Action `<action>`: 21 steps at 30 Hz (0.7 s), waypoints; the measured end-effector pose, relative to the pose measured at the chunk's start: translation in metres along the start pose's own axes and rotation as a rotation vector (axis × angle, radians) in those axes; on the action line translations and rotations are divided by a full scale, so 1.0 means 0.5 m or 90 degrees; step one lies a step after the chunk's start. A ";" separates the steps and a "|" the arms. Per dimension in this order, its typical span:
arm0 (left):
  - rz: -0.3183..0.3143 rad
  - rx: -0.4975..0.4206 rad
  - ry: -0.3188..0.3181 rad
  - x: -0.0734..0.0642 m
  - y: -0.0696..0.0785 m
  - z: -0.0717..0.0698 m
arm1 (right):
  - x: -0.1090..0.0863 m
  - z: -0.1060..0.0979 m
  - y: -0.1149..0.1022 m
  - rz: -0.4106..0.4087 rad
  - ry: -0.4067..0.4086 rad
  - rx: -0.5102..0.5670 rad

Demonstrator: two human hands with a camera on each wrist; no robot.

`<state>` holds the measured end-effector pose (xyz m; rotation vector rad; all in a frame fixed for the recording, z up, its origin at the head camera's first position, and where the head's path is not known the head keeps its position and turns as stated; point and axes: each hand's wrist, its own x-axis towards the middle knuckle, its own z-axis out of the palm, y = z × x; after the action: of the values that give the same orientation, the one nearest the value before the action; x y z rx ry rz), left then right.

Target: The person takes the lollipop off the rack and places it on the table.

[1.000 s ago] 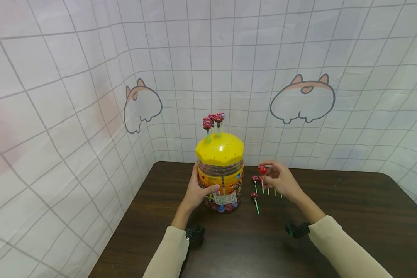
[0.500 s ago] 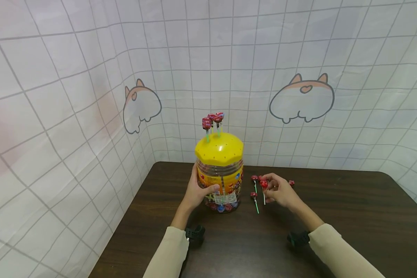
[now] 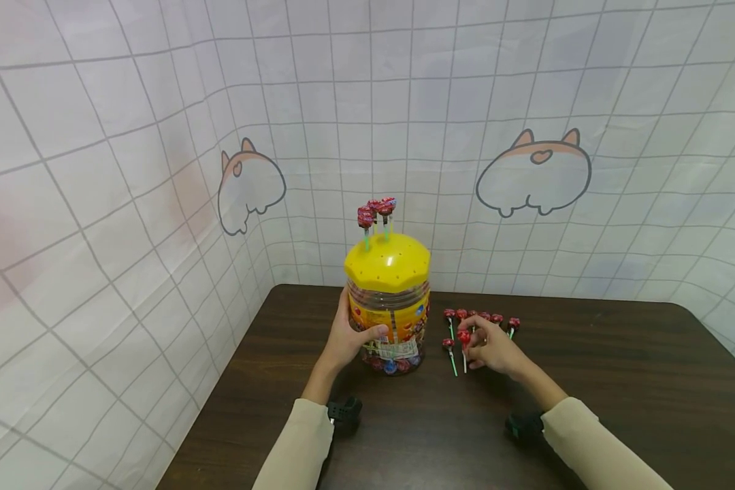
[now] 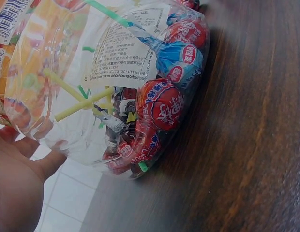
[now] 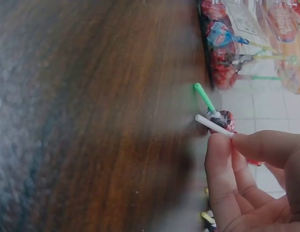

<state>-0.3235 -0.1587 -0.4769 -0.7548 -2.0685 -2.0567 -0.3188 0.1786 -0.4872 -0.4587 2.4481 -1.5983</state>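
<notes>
My left hand [image 3: 348, 338] grips the side of a clear plastic candy jar [image 3: 392, 316] with a yellow lid [image 3: 387, 262]. Several red-wrapped lollipops [image 3: 365, 218] stand upright in the lid's holes. Inside the jar, red and blue lollipops [image 4: 179, 60] lie at the bottom, seen in the left wrist view. Just right of the jar, my right hand [image 3: 493, 347] pinches a red lollipop [image 3: 463, 337] by its white stick [image 5: 213, 124]. Close to its left on the table lies a lollipop with a green stick [image 3: 452, 358].
Behind my right hand, several red lollipops [image 3: 497, 318] form a row on the dark wooden table [image 3: 618, 381]. A white gridded cloth [image 3: 404, 102] hangs along the back and left sides. Black straps sit at both wrists.
My right hand has brought the pinched lollipop down and toward me, beside the green-stick one. More of the back row now shows. The left hand and jar have stayed put.
</notes>
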 end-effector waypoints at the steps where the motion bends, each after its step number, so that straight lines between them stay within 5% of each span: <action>1: -0.001 0.000 0.000 0.000 0.000 0.000 | -0.001 0.001 -0.001 0.002 0.000 -0.001; 21: -0.004 0.014 0.006 0.000 -0.001 0.001 | -0.002 0.001 0.000 0.014 0.033 -0.135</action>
<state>-0.3237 -0.1584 -0.4776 -0.7353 -2.0882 -2.0335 -0.3178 0.1786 -0.4875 -0.4249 2.6655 -1.3644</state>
